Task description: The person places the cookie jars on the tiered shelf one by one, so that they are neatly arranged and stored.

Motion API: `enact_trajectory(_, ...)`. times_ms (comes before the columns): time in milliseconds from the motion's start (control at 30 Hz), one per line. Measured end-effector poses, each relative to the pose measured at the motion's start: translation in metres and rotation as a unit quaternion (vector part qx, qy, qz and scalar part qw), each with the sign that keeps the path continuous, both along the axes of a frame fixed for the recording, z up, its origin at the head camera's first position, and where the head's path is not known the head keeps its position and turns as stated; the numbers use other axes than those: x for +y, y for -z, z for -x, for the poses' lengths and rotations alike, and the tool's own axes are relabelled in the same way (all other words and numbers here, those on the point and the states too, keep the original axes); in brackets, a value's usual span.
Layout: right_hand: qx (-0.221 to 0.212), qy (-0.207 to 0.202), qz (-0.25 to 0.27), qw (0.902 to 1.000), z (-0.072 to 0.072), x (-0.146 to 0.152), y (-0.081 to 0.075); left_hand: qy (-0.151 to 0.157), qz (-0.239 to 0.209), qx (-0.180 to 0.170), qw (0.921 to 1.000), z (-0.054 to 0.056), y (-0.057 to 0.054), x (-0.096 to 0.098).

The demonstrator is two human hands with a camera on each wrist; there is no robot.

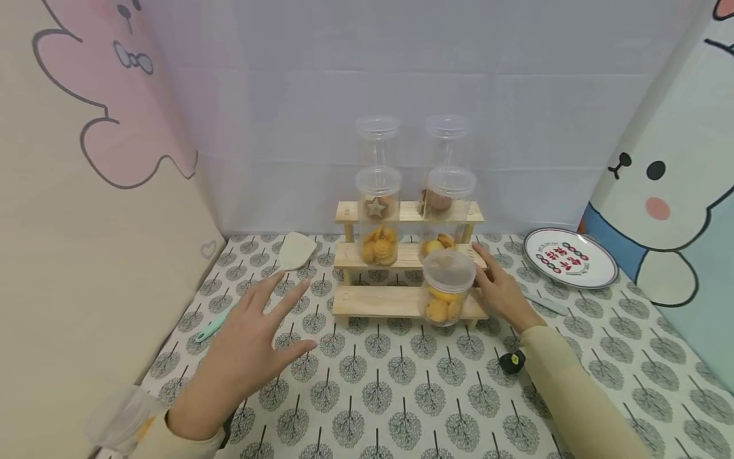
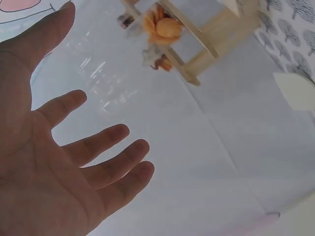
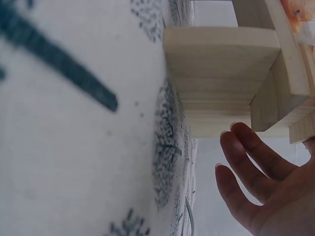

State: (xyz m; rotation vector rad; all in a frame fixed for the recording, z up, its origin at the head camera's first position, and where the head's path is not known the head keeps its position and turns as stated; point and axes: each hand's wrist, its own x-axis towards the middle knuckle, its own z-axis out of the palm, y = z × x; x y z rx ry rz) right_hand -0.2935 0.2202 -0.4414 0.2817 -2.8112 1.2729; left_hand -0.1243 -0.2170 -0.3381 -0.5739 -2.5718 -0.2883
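A three-step wooden rack (image 1: 373, 299) stands on the patterned cloth. Clear lidded jars of cookies stand on it: a short jar (image 1: 444, 290) at the right of the lowest step, two taller jars on the middle step, including the left one (image 1: 378, 220), and two on the top. My right hand (image 1: 501, 293) is at the rack's right end, a finger reaching the middle step; in the right wrist view several fingers (image 3: 246, 162) stretch loosely beside the wood. My left hand (image 1: 255, 347) hovers over the cloth left of the rack, fingers spread, holding nothing.
A cream-headed spatula (image 1: 296, 250) with a mint handle lies at the left, partly behind my left hand. An oval plate (image 1: 596, 271) with red print lies at the right. Near my right sleeve is a small black object (image 1: 512, 362). Another clear container (image 1: 123, 414) is beside my left wrist.
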Motion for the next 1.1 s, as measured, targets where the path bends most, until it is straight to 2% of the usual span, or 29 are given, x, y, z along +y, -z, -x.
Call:
enact_trajectory(67,-0.002,-0.002,0.0,1.0,0.0,0.001,-0.001,-0.01,0.006,0.019,0.9998,-0.011,0.002,-0.017)
enact_trajectory(167,-0.004,-0.003,-0.002,1.0,0.0,0.002,-0.001,-0.037,0.005,0.024,0.999,-0.027,0.006,-0.043)
enact_trajectory(367,-0.004,0.0,0.001,1.0,0.0,0.003,-0.003,-0.121,-0.027,-0.035,0.9917,-0.052,0.013,-0.094)
enact_trajectory(500,-0.005,0.0,-0.002,1.0,0.0,0.001,-0.002,-0.158,-0.04,-0.053,0.9851,-0.068,0.028,-0.125)
enact_trajectory(633,-0.004,0.0,-0.004,1.0,0.0,0.0,-0.003,-0.176,-0.056,-0.062,0.9808,-0.081,0.044,-0.15)
enact_trajectory(767,0.0,-0.001,-0.002,1.0,0.0,0.0,-0.003,-0.185,-0.075,-0.065,0.9778,-0.089,0.056,-0.168)
enact_trajectory(900,-0.003,-0.006,0.002,1.0,-0.001,0.001,-0.003,-0.203,-0.094,-0.067,0.9724,-0.096,0.068,-0.177)
enact_trajectory(1100,-0.008,-0.011,0.011,0.9998,-0.002,0.0,-0.004,-0.25,-0.125,-0.097,0.9553,-0.104,0.085,-0.178)
